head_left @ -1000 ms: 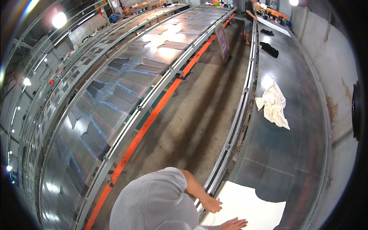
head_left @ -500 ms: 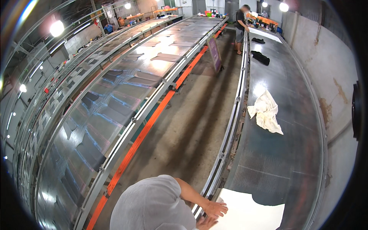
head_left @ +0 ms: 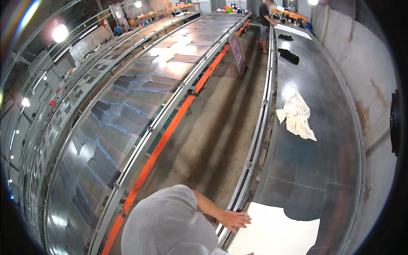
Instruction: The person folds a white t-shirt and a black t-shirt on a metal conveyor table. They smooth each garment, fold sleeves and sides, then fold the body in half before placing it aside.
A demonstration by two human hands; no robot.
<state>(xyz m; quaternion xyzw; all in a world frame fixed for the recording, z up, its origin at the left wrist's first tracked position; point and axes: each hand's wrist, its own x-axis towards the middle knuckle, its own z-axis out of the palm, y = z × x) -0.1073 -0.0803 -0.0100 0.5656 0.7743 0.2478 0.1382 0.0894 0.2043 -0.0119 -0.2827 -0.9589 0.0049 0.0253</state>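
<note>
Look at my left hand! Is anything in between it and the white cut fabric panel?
Nothing visible is. The left hand has its fingers spread over the left edge of the white cut fabric panel. The crumpled cream cloth lies farther up the dark table, apart from both.

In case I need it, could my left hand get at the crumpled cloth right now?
Probably not without stepping closer: your left hand is at the white sheet, and a stretch of table separates it from the crumpled cloth.
</note>
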